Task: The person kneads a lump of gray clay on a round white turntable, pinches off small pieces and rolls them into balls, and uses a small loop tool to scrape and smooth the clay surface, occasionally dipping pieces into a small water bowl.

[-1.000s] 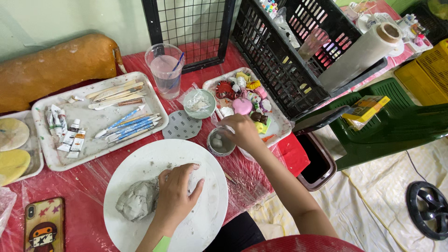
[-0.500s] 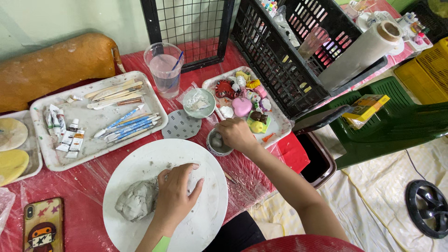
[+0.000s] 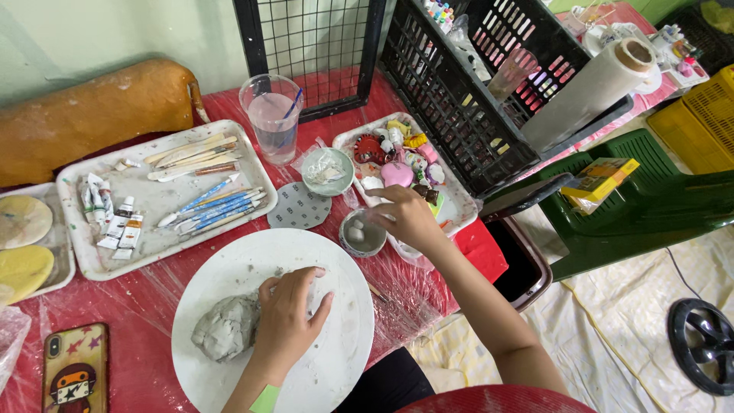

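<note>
Left hand (image 3: 287,321) flat, fingers spread, on grey clay lump (image 3: 223,327); right hand (image 3: 409,218), fingers curled, dips into small bowl (image 3: 362,234) at 1 o'clock; grip unclear.

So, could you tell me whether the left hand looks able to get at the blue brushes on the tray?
Probably yes: the left hand rests on the plate beside the clay, and nothing stands between it and the brushes.

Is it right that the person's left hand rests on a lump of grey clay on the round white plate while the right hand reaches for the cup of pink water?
Not quite. In the head view the right hand reaches over the small bowl beside the tray of coloured figures, not the cup of pink water. The left hand does rest on the grey clay on the white plate.
</note>
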